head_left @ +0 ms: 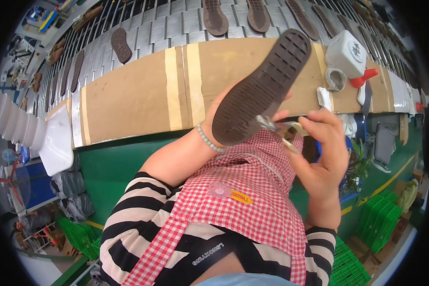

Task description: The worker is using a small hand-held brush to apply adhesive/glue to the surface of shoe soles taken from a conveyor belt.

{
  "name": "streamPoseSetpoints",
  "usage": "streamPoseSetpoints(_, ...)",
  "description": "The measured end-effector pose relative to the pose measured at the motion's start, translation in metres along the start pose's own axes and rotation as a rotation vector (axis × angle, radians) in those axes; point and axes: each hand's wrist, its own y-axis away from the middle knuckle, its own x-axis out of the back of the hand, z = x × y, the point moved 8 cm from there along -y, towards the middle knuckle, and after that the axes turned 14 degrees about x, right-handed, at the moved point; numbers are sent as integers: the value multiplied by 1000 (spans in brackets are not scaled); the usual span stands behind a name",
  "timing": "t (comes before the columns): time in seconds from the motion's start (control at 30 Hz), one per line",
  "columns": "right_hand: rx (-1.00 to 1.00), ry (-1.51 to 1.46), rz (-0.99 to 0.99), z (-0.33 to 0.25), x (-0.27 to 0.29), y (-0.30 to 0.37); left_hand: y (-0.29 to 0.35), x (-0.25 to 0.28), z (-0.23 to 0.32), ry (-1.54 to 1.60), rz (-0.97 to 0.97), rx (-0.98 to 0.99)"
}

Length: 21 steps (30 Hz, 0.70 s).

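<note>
My left hand (215,106) holds up a dark brown shoe sole (262,88) from behind. The sole is tilted, its ridged, slotted face towards me, its upper end over the cardboard. Most of the left fingers are hidden behind it. In my right hand (326,145), between thumb and fingers, is a small shiny metal tool (280,129) with two pale arms. Its tip lies at the lower right edge of the sole. Blur hides the tool's exact kind and whether it touches the sole.
Cardboard (133,90) with tape strips covers the near ledge. Beyond it, a slatted metal conveyor (152,24) carries several loose soles. At right stand a white plastic container (346,55), a red spout-like piece (363,77) and a small clear cup (335,79). A ribbed white hose (16,119) hangs left.
</note>
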Motion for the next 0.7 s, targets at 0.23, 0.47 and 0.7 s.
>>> streamPoseSetpoints(0.23,-203,-162,-20,13,-35,18,0,-11,5,25,-14,-72)
streamPoseSetpoints(0.47,-72,-19,34,16,-14,7,0,-10,-1,66,-28,-61)
streamPoseSetpoints(0.7,-76,60,113,32,0,-5,-2,4,6,18,-18,-31)
